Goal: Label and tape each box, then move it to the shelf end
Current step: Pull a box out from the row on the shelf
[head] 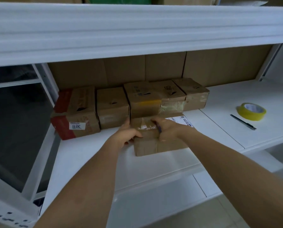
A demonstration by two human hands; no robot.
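Observation:
A small brown cardboard box [147, 145] lies on the white shelf [88, 155], taped on top and carrying a white label [182, 121] at its far right. My left hand [126, 134] grips its left edge, thumb on top. My right hand [168, 129] holds its top, fingers curled over the taped seam, with a dark pen-like thing between the fingers. The box sits just in front of a row of taped boxes [114, 106] at the shelf's left end.
A yellow tape roll [251, 111] and a dark utility knife [242, 121] lie on the shelf to the right. Flat cardboard [162, 68] lines the back. An upper shelf [137, 30] hangs overhead. A box with a "3011" sticker [77, 125] sits far left.

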